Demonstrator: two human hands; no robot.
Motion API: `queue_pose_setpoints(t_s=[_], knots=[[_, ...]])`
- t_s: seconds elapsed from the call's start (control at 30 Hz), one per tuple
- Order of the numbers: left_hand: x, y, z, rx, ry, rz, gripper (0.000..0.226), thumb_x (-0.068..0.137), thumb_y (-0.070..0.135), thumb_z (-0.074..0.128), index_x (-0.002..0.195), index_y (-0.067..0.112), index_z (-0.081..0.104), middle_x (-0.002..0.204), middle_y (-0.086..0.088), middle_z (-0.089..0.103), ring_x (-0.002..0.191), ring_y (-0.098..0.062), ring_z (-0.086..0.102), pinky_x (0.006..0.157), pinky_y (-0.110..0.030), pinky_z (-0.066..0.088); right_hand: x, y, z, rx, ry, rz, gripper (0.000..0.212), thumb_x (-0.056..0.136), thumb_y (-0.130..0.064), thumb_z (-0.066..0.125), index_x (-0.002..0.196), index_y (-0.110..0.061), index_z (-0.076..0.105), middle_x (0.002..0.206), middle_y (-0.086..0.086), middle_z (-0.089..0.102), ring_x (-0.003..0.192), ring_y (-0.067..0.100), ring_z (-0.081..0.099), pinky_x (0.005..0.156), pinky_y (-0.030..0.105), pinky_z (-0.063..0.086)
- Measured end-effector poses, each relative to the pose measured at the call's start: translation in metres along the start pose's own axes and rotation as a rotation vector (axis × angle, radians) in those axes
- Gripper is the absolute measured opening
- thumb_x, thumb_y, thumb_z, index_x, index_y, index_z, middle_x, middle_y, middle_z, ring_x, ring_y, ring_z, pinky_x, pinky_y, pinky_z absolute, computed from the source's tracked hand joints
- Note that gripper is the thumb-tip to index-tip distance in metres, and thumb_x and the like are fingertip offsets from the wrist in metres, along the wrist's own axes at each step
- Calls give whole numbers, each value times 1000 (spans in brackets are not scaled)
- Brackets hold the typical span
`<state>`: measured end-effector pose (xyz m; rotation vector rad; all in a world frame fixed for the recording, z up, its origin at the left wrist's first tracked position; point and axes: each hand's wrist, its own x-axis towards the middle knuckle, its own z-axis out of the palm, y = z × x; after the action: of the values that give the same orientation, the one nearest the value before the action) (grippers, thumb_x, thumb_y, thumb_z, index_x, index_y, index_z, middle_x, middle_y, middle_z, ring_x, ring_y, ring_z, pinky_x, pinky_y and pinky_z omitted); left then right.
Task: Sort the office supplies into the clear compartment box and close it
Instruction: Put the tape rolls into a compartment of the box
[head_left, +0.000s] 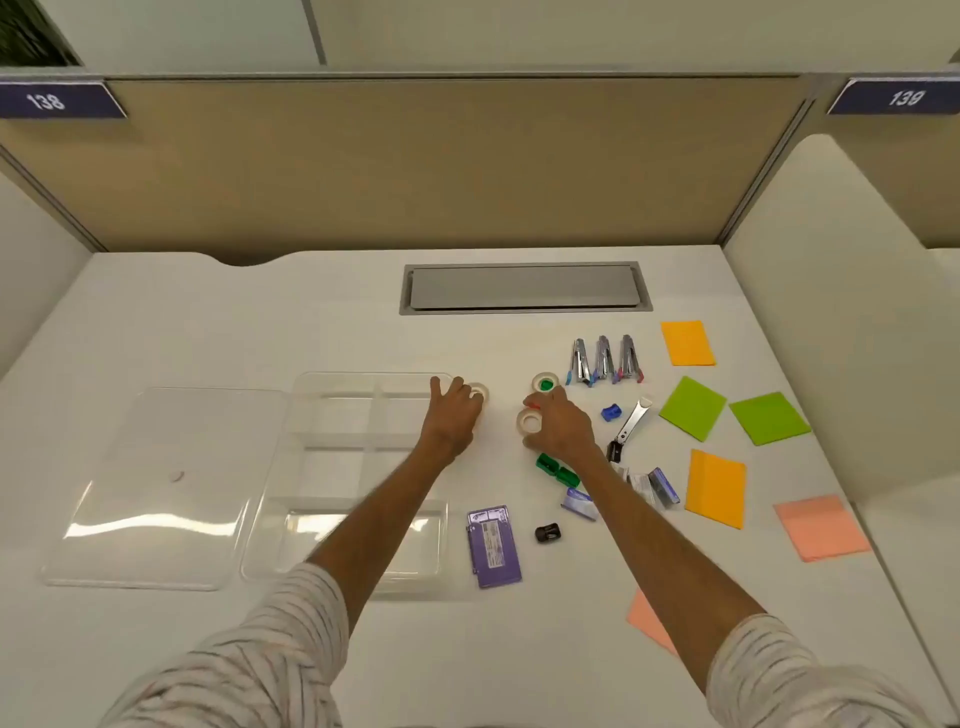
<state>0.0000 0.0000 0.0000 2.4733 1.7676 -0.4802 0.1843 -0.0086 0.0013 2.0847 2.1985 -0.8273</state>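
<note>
Compartment box (337, 470) sat open on desk (249, 317), lid (156, 483) to its left. My left hand (453, 415), fingers spread, touched tape roll (479, 391) by box; right hand (563, 428) pinched second tape roll (530, 422).

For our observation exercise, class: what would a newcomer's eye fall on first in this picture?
The right hand pinches a tape roll at centre, while the left hand touches a second roll by the far right corner of the clear box. Bright paper squares fan out at right, and the lid lies flat left of the box.
</note>
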Motion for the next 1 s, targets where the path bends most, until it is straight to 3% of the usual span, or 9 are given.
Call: queue_pose_setpoints(t_s=[0.33, 0.6, 0.83, 1.0], knots=[[-21, 9, 10, -31, 75, 31, 44, 98, 35, 40, 127, 4, 49, 133, -13, 54, 133, -25, 39, 114, -52, 23, -10, -6, 0, 56, 8, 17, 56, 77, -30, 77, 125, -16, 53, 133, 10, 45, 113, 28, 56, 95, 40, 48], [-36, -12, -9, -188, 303, 64, 39, 103, 33, 30, 129, 9, 48, 125, -9, 53, 118, -24, 46, 92, -38, 43, -19, -20, -10, 168, 92, 50, 55, 76, -37, 79, 119, -12, 55, 120, 8, 62, 108, 24, 59, 93, 40, 50], [-50, -53, -21, -135, 274, 55, 45, 106, 39, 23, 132, 10, 45, 127, -9, 52, 119, -25, 44, 91, -36, 44, -19, -64, -28, 208, 163, 6, 52, 77, -36, 78, 118, -11, 57, 118, 7, 63, 106, 24, 59, 88, 37, 48], [-62, -95, -25, -124, 243, -8, 46, 104, 44, 31, 130, 10, 47, 124, -8, 53, 120, -25, 44, 91, -36, 42, -13, -105, -31, 196, 191, -53, 51, 79, -34, 77, 120, -11, 57, 122, 7, 61, 109, 25, 57, 92, 38, 47]])
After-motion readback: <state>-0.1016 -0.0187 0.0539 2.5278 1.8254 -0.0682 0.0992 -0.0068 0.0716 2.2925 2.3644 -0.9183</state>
